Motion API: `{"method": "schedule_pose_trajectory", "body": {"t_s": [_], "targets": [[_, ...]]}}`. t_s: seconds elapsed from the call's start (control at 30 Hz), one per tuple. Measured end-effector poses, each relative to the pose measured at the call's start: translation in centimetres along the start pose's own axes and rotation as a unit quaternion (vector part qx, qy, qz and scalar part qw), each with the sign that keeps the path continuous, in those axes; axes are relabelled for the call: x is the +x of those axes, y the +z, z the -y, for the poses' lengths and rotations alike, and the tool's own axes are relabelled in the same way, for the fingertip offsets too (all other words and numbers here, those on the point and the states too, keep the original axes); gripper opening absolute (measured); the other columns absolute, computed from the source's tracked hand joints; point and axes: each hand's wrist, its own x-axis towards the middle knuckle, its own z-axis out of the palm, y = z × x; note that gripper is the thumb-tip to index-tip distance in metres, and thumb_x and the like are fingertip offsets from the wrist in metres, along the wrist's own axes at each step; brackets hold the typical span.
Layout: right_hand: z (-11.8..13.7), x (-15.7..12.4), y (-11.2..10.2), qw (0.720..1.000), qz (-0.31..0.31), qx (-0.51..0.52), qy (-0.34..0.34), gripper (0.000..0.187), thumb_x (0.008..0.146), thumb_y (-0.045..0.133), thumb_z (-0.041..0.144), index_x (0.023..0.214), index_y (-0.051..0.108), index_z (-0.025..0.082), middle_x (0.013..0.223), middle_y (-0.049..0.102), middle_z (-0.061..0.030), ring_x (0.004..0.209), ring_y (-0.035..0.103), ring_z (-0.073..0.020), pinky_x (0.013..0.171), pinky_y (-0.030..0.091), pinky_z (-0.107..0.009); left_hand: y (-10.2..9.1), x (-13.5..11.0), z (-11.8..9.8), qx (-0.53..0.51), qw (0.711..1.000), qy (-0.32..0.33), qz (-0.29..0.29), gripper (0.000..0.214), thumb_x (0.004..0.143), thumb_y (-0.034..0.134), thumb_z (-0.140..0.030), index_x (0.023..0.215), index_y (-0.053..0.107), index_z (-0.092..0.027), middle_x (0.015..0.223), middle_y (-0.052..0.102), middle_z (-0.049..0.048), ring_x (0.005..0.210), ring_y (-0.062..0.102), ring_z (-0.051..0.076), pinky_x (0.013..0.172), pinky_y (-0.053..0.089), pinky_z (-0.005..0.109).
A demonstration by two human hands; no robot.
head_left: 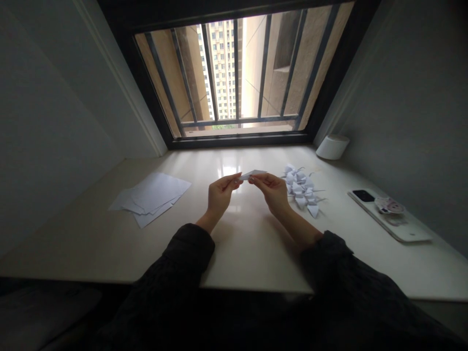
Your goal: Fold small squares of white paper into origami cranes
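Note:
A small folded piece of white paper [253, 174] is held above the pale desk [241, 243], between both my hands. My left hand [220, 193] pinches its left end with thumb and fingertips. My right hand [272, 190] pinches its right end, fingers curled. Both forearms wear dark sleeves. Just right of my right hand lies a heap of several folded white paper cranes [302, 190].
A loose stack of white paper sheets [151, 197] lies at the left. A white phone [389, 214] with a round sticker grip rests at the right. A white round container [332, 146] stands in the far right corner under the barred window [237, 73].

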Motion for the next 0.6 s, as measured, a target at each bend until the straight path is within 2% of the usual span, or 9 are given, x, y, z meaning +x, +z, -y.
{"method": "schedule_pose_trajectory", "body": {"t_s": [0.47, 0.6], "targets": [[0.17, -0.03, 0.21, 1.0, -0.003, 0.009, 0.009, 0.016, 0.066, 0.078, 0.032, 0.078, 0.074, 0.022, 0.078, 0.073, -0.0016, 0.076, 0.068, -0.0192, 0.082, 0.055, -0.04, 0.16, -0.2, -0.02, 0.016, 1.0, 0.022, -0.015, 0.033, 0.079, 0.065, -0.038, 0.106, 0.069, -0.019, 0.094, 0.074, 0.0068, 0.085, 0.07, 0.02, 0.081, 0.056, 0.036], [-0.02, 0.19, -0.03, 1.0, -0.008, 0.011, 0.01, 0.016, 0.066, 0.078, 0.033, 0.077, 0.073, 0.023, 0.078, 0.073, -0.0014, 0.075, 0.068, -0.019, 0.081, 0.055, -0.039, -0.07, -0.24, -0.55, 0.014, 1.0, 0.01, 0.024, 0.042, 0.081, 0.062, -0.041, 0.118, 0.063, -0.021, 0.091, 0.074, 0.0069, 0.088, 0.07, 0.02, 0.082, 0.055, 0.034]]}}
